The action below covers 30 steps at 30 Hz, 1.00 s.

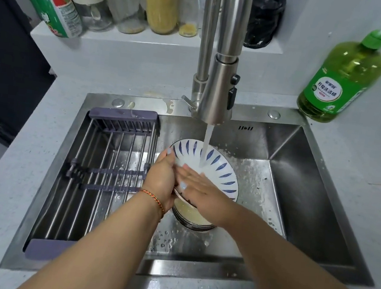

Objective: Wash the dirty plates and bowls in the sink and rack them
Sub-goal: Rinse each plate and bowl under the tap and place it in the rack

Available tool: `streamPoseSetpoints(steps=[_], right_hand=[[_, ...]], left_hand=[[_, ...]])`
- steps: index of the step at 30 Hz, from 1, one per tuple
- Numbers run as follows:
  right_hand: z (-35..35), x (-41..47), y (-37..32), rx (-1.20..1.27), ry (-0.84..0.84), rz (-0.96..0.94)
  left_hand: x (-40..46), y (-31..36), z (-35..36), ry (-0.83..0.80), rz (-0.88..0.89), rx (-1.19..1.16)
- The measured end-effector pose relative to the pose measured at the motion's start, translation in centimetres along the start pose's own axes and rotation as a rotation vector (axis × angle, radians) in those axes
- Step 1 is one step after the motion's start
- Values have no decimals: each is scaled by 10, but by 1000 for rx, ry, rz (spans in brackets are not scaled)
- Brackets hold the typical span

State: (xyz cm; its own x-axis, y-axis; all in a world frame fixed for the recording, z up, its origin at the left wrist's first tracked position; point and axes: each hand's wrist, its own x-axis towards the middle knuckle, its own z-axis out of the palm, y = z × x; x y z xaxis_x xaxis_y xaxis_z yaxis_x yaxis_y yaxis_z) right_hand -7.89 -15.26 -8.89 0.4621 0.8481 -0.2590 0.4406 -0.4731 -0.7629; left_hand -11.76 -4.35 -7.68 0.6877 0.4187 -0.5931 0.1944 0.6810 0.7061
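A white bowl with blue leaf strokes [220,169] is tilted under the running tap in the steel sink [300,181]. My left hand [162,177] grips its left rim, thumb over the edge. My right hand [197,188] lies flat inside the bowl, fingers straight, rubbing its wet inner face. Water from the faucet [218,92] falls into the bowl just beyond my fingertips. Below my hands sits a stack of dirty bowls [190,216] holding yellowish water.
A purple-ended wire drying rack [101,157] spans the sink's left half. A green dish soap bottle [342,74] stands at the back right corner of the counter. Jars and bottles [158,3] line the ledge behind the faucet.
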Motion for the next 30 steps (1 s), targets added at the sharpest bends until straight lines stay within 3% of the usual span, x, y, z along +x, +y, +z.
streamPoseSetpoints(steps=[5, 9, 13, 17, 22, 25, 27, 30], right_hand=[[-4, 32, 15, -288, 16, 9], [-16, 36, 27, -499, 93, 101], [-27, 22, 33, -671, 67, 224], [-17, -4, 17, -535, -52, 285], [11, -16, -12, -68, -119, 80], [10, 7, -22, 69, -129, 71], [3, 19, -26, 89, -97, 76], [-4, 26, -18, -152, -19, 35]], left_hand=[[0, -5, 0, -16, 73, 39], [0, -6, -2, -7, 151, 76], [-1, -1, -6, 43, 243, 45], [4, 5, -12, 106, 308, 61], [8, 1, -13, 121, 328, 87], [5, -5, -10, 90, 285, 27], [0, -8, -7, 71, 226, 9], [-4, -12, -4, 44, 193, 30]])
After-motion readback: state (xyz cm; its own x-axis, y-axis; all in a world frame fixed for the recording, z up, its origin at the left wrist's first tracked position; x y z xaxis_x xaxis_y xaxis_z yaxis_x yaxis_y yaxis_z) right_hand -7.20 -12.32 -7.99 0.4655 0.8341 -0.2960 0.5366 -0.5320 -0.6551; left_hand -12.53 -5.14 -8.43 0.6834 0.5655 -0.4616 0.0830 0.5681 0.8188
